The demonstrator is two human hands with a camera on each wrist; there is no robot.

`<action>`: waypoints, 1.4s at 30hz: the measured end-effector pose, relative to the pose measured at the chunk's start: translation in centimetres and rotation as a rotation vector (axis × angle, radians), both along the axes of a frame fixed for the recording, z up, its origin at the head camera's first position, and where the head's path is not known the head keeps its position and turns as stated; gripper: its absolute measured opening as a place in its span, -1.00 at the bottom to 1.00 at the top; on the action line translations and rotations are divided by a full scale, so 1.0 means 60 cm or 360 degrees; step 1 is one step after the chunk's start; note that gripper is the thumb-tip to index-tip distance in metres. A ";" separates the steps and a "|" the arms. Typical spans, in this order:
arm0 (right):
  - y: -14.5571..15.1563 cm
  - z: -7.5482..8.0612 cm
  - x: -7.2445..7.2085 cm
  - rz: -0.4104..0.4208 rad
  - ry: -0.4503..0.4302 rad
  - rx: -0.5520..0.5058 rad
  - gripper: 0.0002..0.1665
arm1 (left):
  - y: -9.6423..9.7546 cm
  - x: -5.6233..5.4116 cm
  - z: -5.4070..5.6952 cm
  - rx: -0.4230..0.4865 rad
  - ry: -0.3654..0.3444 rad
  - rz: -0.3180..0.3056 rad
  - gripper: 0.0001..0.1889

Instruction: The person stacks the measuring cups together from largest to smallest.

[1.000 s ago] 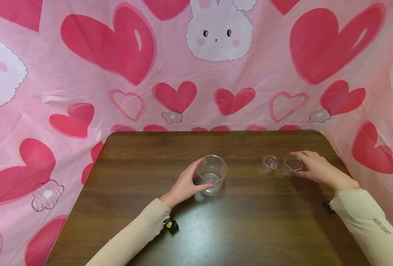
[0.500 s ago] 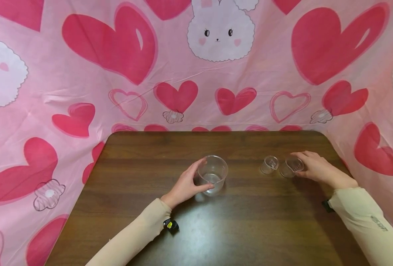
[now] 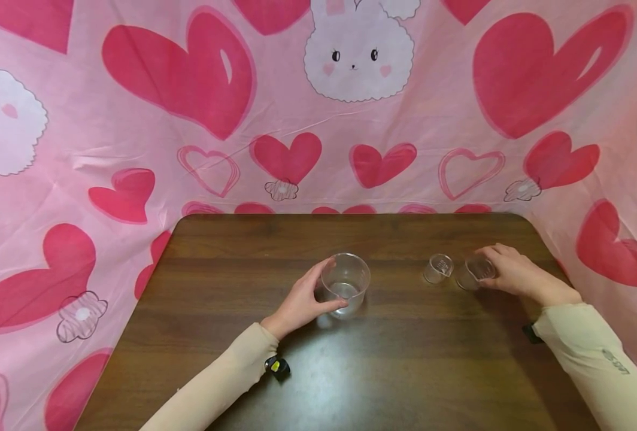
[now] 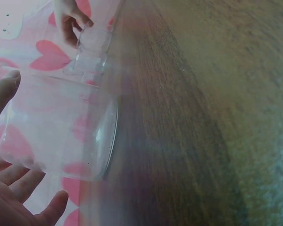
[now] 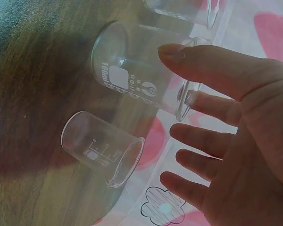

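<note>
In the head view my left hand (image 3: pixel 302 299) holds a large clear beaker (image 3: pixel 345 281) from its left side, thumb at the near wall and fingers round the far side. The left wrist view shows this large beaker (image 4: pixel 56 122) upright on the table. Farther right, my right hand (image 3: pixel 515 275) pinches a middle-sized beaker (image 3: pixel 468 276) by its rim. The right wrist view shows its 100 ml print, with the thumb (image 5: pixel 203 59) and index finger at the rim and the other fingers spread below. Just left of it stands a smaller spouted beaker (image 3: pixel 437 269), untouched.
Everything stands on a dark brown wooden table (image 3: pixel 232 251) with rounded back corners. A pink cloth (image 3: pixel 275 114) with hearts and rabbits hangs behind it and along both sides. A black wrist device (image 3: pixel 278 366) sits under the left sleeve.
</note>
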State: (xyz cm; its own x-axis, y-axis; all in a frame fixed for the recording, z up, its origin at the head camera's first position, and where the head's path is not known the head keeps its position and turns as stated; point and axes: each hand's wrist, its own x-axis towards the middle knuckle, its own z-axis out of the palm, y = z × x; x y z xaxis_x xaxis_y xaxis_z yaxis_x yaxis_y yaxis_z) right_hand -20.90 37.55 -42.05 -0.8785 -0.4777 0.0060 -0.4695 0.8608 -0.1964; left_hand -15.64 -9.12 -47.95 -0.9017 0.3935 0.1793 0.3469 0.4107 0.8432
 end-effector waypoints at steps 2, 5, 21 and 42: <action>0.000 0.002 -0.001 -0.0007 0.0002 -0.0003 -0.29 | 0.000 0.000 0.001 0.0002 -0.0010 -0.0001 0.01; 0.001 0.004 -0.001 -0.0020 -0.0009 -0.0012 -0.30 | 0.000 0.000 0.003 0.0002 -0.0025 0.0004 0.01; 0.006 0.033 0.000 0.0030 0.0010 -0.0044 -0.34 | 0.004 0.000 0.010 -0.0020 -0.0037 0.0026 0.00; -0.022 0.069 0.020 0.0099 0.0055 -0.0089 -0.37 | 0.004 0.001 0.009 -0.0024 -0.0032 0.0030 0.00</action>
